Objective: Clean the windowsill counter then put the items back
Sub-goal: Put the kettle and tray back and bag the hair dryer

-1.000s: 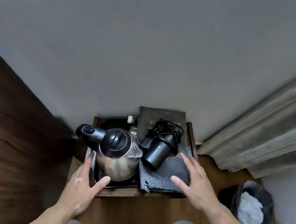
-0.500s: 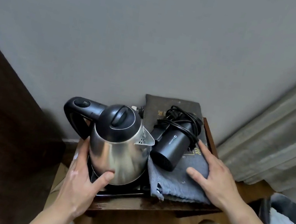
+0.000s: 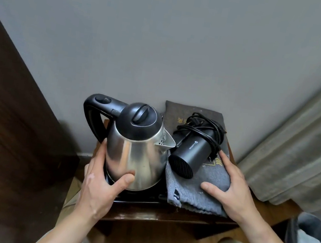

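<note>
Grey wall (image 3: 167,39) backs a small dark wooden stand (image 3: 162,215). On its left side stands a stainless-steel kettle with black lid and handle (image 3: 137,159); the left hand (image 3: 99,191) grasps its lower body, thumb on the near face. To the right, a black cylindrical hair dryer with wound cord (image 3: 190,155) lies on a folded grey cloth (image 3: 193,190), where the right hand (image 3: 232,190) rests with thumb and forefinger straight.
</note>
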Motion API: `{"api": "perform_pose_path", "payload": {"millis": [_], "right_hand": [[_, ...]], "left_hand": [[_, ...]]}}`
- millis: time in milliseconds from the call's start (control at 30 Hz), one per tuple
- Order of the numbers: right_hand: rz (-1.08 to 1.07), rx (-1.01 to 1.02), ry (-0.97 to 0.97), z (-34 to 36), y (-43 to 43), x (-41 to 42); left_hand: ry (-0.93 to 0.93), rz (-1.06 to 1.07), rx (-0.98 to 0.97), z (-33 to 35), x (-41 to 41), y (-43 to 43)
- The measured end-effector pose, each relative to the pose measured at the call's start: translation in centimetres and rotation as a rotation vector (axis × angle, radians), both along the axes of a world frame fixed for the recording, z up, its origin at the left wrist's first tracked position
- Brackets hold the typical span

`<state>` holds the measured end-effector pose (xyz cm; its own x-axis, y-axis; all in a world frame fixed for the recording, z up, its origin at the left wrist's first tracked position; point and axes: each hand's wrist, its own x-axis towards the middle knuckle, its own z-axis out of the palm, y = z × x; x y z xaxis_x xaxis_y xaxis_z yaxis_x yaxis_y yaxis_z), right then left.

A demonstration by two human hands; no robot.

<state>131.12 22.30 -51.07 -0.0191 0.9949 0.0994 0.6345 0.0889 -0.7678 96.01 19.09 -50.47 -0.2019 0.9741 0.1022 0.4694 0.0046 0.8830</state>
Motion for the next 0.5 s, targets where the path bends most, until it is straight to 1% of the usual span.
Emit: {"api": "perform_pose_path", "payload": {"millis": [100, 233, 400, 500], "right_hand": [[-0.015, -0.005, 0.008, 3.1, -0.7, 0.1], [-0.017, -0.04, 0.009, 9.7, -2.2, 0.7], [0.002, -0.103, 0.027, 21.0, -4.1, 1.3], [0.023, -0.136, 0.022, 28.4, -5.1, 1.6]], "left_hand": [[-0.031, 0.019, -0.016, 2.9, 0.6, -1.0], [-0.097, 0.019, -0.041, 9.1, 1.1, -2.7], [-0.164, 0.023, -0.08, 19.6, 1.5, -5.1], [-0.17, 0.045, -0.121, 26.7, 1.7, -6.8]]}}
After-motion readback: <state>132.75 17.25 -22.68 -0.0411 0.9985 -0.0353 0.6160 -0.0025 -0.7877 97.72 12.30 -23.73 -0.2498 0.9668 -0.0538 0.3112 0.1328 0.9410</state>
